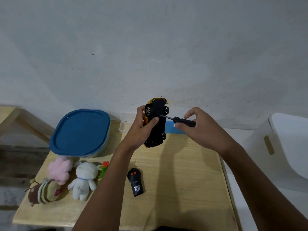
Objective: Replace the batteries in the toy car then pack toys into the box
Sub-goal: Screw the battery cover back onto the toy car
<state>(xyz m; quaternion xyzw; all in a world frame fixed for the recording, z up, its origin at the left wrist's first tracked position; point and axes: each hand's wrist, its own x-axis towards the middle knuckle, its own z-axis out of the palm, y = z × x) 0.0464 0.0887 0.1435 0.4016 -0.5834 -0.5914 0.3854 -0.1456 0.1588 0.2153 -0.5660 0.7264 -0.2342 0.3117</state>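
My left hand (141,130) holds a yellow toy car (157,124) upright above the wooden table (183,180), its black underside and wheels turned toward me. My right hand (198,130) grips a black-handled screwdriver (181,121), whose metal tip touches the car's underside near the middle. A box with a blue lid (80,132), shut, stands at the table's back left. In front of it lie a pink plush (60,169), a white plush (84,179), a striped brown plush (44,191) and a small green and orange toy (104,169).
A black remote control (135,183) with red buttons lies on the table near my left forearm. A small clear container (123,126) and a blue object (173,127) sit by the wall behind the car. A white bin (283,147) stands at the right, a wooden frame (20,124) at the left.
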